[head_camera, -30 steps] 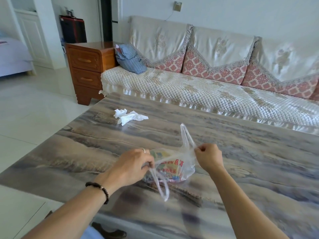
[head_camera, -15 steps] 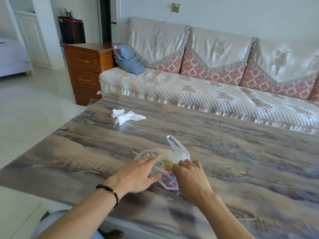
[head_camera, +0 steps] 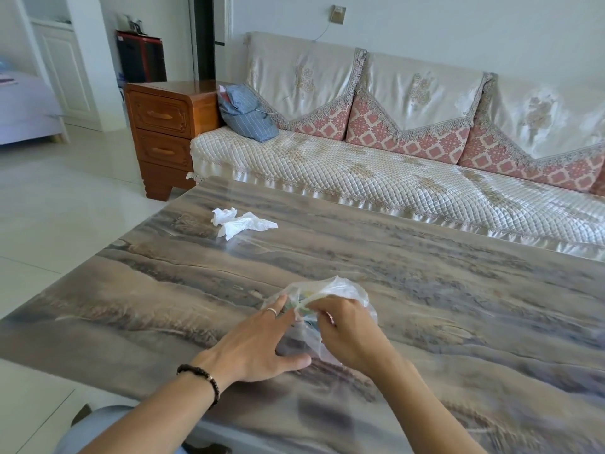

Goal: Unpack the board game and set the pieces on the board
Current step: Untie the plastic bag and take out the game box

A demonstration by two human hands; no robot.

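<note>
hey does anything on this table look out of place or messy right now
One thing: a crumpled white tissue lies loose near the far left corner of the glossy marble-patterned table, apart from the task. Otherwise, the left hand and right hand work at a clear plastic bag; nothing looks spilled.

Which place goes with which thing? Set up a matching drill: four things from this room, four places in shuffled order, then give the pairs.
Things
1. clear plastic bag
2. crumpled white tissue
3. blue striped cushion
4. black beaded bracelet

Places
A. far left part of the table
B. left wrist
C. between both hands
D. left end of the sofa

Pairs: 1-C, 2-A, 3-D, 4-B
</note>
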